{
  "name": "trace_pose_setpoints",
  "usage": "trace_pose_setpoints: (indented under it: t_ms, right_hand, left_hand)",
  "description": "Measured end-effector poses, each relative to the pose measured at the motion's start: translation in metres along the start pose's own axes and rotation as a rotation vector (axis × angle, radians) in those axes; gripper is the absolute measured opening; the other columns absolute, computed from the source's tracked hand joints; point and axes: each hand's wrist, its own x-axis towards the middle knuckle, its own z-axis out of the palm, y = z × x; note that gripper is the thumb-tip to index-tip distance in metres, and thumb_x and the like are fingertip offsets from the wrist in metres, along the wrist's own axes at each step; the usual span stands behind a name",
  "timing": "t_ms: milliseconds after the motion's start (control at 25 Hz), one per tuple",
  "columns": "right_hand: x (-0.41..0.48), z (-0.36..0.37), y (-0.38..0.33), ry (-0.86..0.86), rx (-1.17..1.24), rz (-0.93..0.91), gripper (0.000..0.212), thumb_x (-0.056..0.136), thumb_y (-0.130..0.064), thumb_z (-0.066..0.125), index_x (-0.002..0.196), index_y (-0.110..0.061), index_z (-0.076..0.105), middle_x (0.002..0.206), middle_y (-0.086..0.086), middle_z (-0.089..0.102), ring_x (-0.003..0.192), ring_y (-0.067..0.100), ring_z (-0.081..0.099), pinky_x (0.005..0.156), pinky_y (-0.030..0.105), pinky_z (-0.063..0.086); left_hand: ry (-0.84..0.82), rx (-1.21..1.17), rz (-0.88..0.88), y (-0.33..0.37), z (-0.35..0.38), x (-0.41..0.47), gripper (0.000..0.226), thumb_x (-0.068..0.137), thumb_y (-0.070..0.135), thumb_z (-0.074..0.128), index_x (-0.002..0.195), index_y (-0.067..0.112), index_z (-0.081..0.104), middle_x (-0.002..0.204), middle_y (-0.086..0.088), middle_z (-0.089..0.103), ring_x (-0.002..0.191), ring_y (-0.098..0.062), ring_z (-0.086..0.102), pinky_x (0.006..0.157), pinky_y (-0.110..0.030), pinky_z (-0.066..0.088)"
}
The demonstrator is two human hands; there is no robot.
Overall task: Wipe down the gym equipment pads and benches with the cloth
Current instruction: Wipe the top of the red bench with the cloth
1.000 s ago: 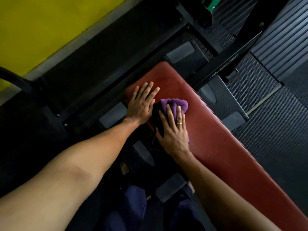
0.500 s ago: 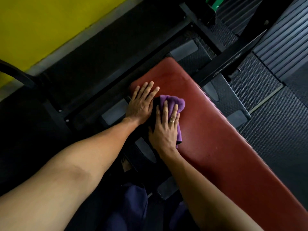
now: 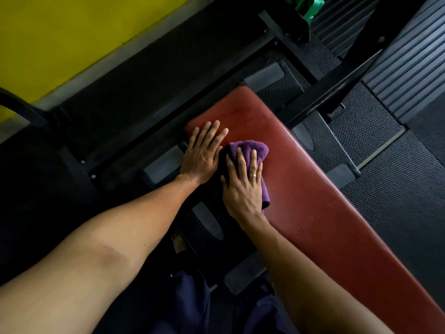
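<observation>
Closest in are dark blue trouser legs point(image 3: 190, 307), then 2 bare forearms reaching forward. The right hand point(image 3: 243, 189) lies flat with fingers spread, pressing 1 purple cloth point(image 3: 255, 148) down onto the 1 red pad point(image 3: 337, 225) in view. Nothing curls round the cloth; palm and fingers simply pin it (there's 1 ring on that hand). Just beside it, the left hand point(image 3: 203, 154) rests open and flat on the pad's left edge, holding nothing, and I'd say it is bracing. The cloth sits bunched under and just ahead of the right fingertips, near the pad's rounded far end. The pad's long axis runs from that end back toward the lower right, alongside the right arm. So I'd judge that only a short stretch lies ahead of the cloth, and the long stretch lies behind the right wrist, on the right hand's side. Beyond stand a black frame point(image 3: 337, 88) and a yellow wall point(image 3: 72, 32).
</observation>
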Motion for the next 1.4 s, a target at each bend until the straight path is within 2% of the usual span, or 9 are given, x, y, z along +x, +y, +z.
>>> trace_pose_setpoints:
  t_ms: [200, 360, 520, 680, 840, 960, 1080, 1240, 1400]
  right_hand:
    - [0.045, -0.013, 0.016, -0.079, -0.064, -0.070, 0.056, 0.105, -0.039, 0.036, 0.159, -0.023, 0.033, 0.170, 0.008, 0.017, 0.157, 0.038, 0.000, 0.125, 0.059, 0.008]
    - [0.090, -0.047, 0.045, -0.122, -0.095, 0.030, 0.055, 0.108, -0.041, 0.036, 0.161, -0.029, 0.026, 0.172, 0.002, 0.008, 0.157, 0.035, -0.008, 0.127, 0.055, 0.002]
    - [0.056, -0.058, 0.068, -0.071, -0.053, 0.108, 0.054, 0.108, -0.038, 0.039, 0.160, -0.026, 0.031, 0.171, 0.003, 0.011, 0.157, 0.037, -0.006, 0.127, 0.054, 0.003]
    - [0.033, -0.046, 0.054, -0.082, -0.115, -0.017, 0.055, 0.101, -0.025, 0.053, 0.154, -0.014, 0.044, 0.167, 0.013, 0.024, 0.155, 0.044, 0.004, 0.124, 0.060, 0.005]
    - [0.097, -0.061, 0.038, -0.269, -0.131, -0.272, 0.060, 0.104, -0.031, 0.042, 0.162, -0.025, 0.027, 0.171, 0.007, 0.010, 0.157, 0.036, -0.009, 0.127, 0.055, -0.002]
    - [0.152, -0.083, 0.039, -0.323, -0.145, -0.181, 0.057, 0.107, -0.038, 0.034, 0.162, -0.032, 0.021, 0.172, 0.002, 0.001, 0.156, 0.032, -0.014, 0.127, 0.052, -0.003]
    - [0.142, -0.090, 0.059, -0.296, -0.093, -0.122, 0.058, 0.108, -0.036, 0.034, 0.163, -0.034, 0.017, 0.172, -0.002, -0.008, 0.155, 0.030, -0.020, 0.127, 0.049, -0.006]
    - [0.117, -0.086, 0.085, -0.314, -0.132, -0.252, 0.057, 0.108, -0.035, 0.038, 0.162, -0.032, 0.021, 0.172, -0.002, -0.006, 0.155, 0.030, -0.021, 0.124, 0.046, -0.011]
    - [0.149, -0.073, 0.077, -0.333, -0.157, -0.429, 0.057, 0.106, -0.033, 0.040, 0.162, -0.031, 0.024, 0.172, 0.000, -0.001, 0.156, 0.031, -0.019, 0.126, 0.050, -0.008]
  left_hand:
    - [0.007, 0.026, -0.018, 0.003, -0.001, -0.001, 0.051, 0.105, 0.030, 0.033, 0.153, 0.015, 0.042, 0.160, -0.012, 0.038, 0.148, -0.030, 0.035, 0.122, -0.051, 0.022]
    - [-0.018, -0.020, -0.065, 0.010, -0.006, 0.002, 0.053, 0.105, 0.028, 0.033, 0.155, 0.014, 0.039, 0.162, -0.008, 0.035, 0.151, -0.027, 0.029, 0.124, -0.049, 0.016]
    - [-0.025, -0.015, -0.092, 0.016, -0.010, 0.004, 0.054, 0.101, 0.025, 0.036, 0.153, 0.014, 0.041, 0.162, -0.009, 0.036, 0.151, -0.029, 0.029, 0.124, -0.052, 0.016]
    - [-0.025, -0.014, -0.165, 0.029, -0.013, 0.010, 0.053, 0.094, 0.022, 0.038, 0.145, 0.013, 0.050, 0.155, -0.012, 0.044, 0.147, -0.033, 0.035, 0.121, -0.057, 0.022]
    - [0.021, 0.052, -0.263, 0.034, -0.013, 0.026, 0.054, 0.091, 0.026, 0.039, 0.140, 0.009, 0.054, 0.151, -0.016, 0.048, 0.145, -0.036, 0.039, 0.120, -0.057, 0.022]
    - [-0.017, 0.049, -0.474, 0.044, -0.008, 0.052, 0.058, 0.099, 0.034, 0.033, 0.152, 0.011, 0.041, 0.160, -0.013, 0.037, 0.151, -0.030, 0.026, 0.124, -0.051, 0.008]
    - [-0.006, 0.047, -0.673, 0.058, 0.003, 0.064, 0.061, 0.100, 0.039, 0.027, 0.156, 0.017, 0.034, 0.164, -0.008, 0.029, 0.155, -0.026, 0.017, 0.125, -0.050, 0.000]
    - [0.075, 0.114, -0.663, 0.063, 0.009, 0.066, 0.061, 0.099, 0.041, 0.025, 0.153, 0.017, 0.040, 0.160, -0.010, 0.038, 0.152, -0.029, 0.025, 0.124, -0.056, 0.011]
    - [0.075, 0.153, -0.680, 0.061, 0.010, 0.068, 0.061, 0.099, 0.042, 0.023, 0.152, 0.018, 0.042, 0.159, -0.009, 0.040, 0.151, -0.030, 0.029, 0.124, -0.055, 0.013]
